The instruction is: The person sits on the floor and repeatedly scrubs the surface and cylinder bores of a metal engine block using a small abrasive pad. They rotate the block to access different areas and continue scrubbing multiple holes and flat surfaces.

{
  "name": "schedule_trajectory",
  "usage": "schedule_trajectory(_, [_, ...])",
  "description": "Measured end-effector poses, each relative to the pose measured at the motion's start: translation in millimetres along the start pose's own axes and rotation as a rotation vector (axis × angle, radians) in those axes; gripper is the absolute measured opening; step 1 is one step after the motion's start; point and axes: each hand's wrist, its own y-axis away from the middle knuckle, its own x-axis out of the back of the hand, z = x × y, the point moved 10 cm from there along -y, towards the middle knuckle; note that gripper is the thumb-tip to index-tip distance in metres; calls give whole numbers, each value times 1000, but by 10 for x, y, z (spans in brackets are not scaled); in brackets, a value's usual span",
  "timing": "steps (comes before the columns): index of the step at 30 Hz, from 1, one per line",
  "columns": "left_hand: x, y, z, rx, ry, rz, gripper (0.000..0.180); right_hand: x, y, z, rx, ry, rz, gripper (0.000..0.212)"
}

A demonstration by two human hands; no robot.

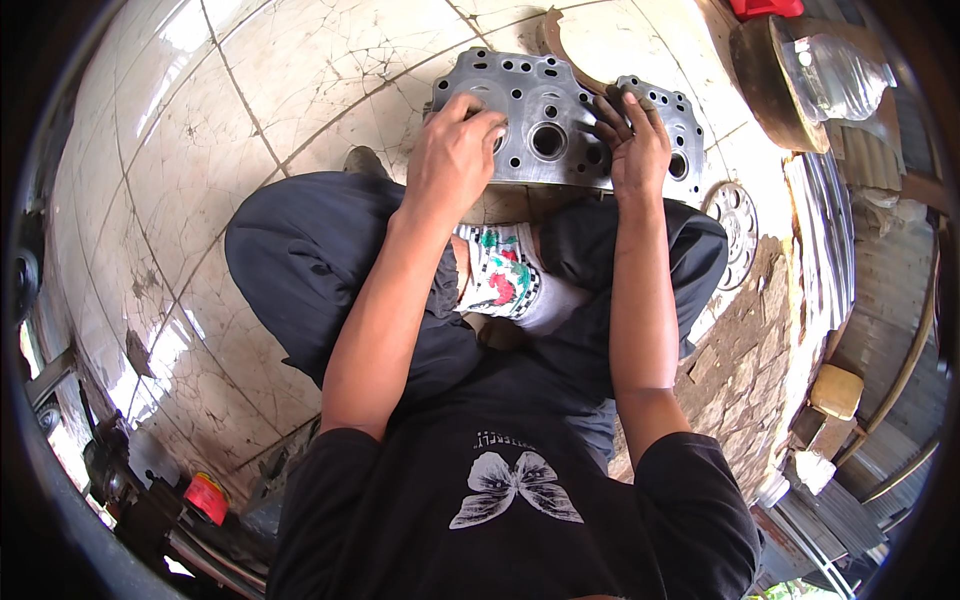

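A grey metal engine cylinder head point(572, 118), full of round holes, lies across in front of my crossed legs. Over its left part, my left hand point(457, 145) rests with fingers curled down to the surface. Whatever those fingertips may hold is hidden beneath them. My right hand point(638, 145) is at the right part, fingers spread and dark with grime, with nothing seen in it. A large round bore shows between the two hands. Behind the cylinder head is a curved brown strip point(572, 52).
Cracked pale tiles point(200, 290) cover the floor. To the right lie a metal disc with holes point(735, 230), a round drum-like part point(762, 85) and a clear plastic bottle point(835, 75). Farther down stands a yellowish container point(837, 392). A red container point(207, 497) sits at lower left.
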Motion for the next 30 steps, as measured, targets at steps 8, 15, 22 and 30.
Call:
schedule_trajectory(8, [41, 83, -44, 32, -143, -127, 17, -117, -22, 19, 119, 299, -14, 29])
schedule_trajectory(15, [-91, 61, -48, 59, -112, -103, 15, -85, -47, 22, 174, 441, -12, 23])
schedule_trajectory(22, [-101, 65, -95, 44, -39, -60, 16, -107, -49, 38, 232, 462, -28, 22])
schedule_trajectory(30, [-156, 167, -24, -39, -87, -9, 15, -72, -56, 52, 278, 573, 17, 23])
